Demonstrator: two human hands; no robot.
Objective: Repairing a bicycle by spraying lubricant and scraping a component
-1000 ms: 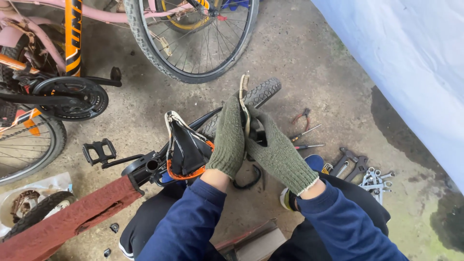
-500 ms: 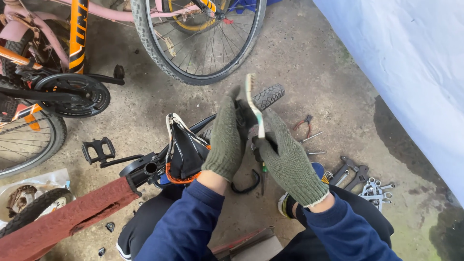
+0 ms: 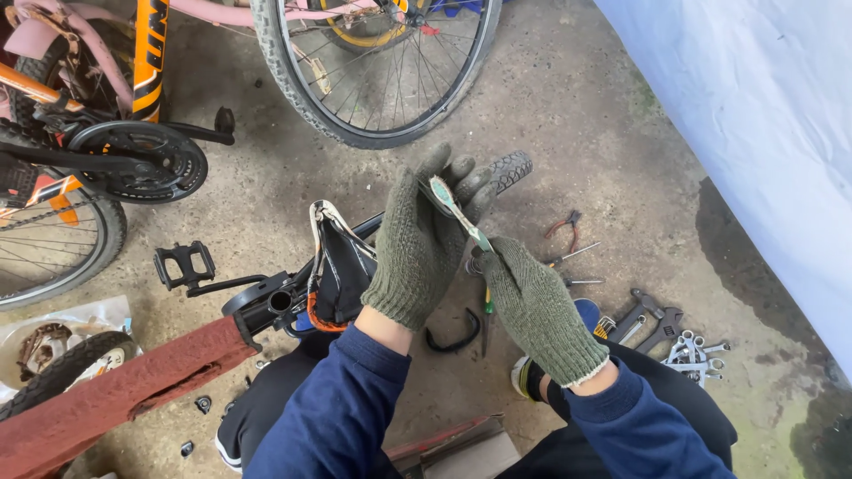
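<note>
Since half a second ago the pale strip [image 3: 457, 211] has tipped from nearly upright to a slant, and the left hand [image 3: 422, 239] has spread wider behind it. The strip is thin, worn and greenish-white, and it runs from the left hand's fingertips down to the right hand [image 3: 532, 306]. The left hand, in a dark green knit glove, is open with fingers fanned, and the strip's upper end lies against them. The right hand, gloved the same way, is closed in a pinch on the strip's lower end.

Taking the black bicycle saddle [image 3: 337, 266] as the landmark: both hands hover just to its right, with the strip up and to the right of it. The saddle sits at the end of a rusty red frame [image 3: 124, 386] that stretches away to its lower left. A black pedal [image 3: 185, 264] lies just left of the saddle. Above the saddle stands a spoked wheel [image 3: 377, 66]. Well to the right of the saddle, red-handled pliers [image 3: 566, 226] and a cluster of wrenches [image 3: 674, 337] lie on the concrete floor [image 3: 612, 115]. A small knobby tyre [image 3: 508, 168] peeks out behind the left hand.
</note>
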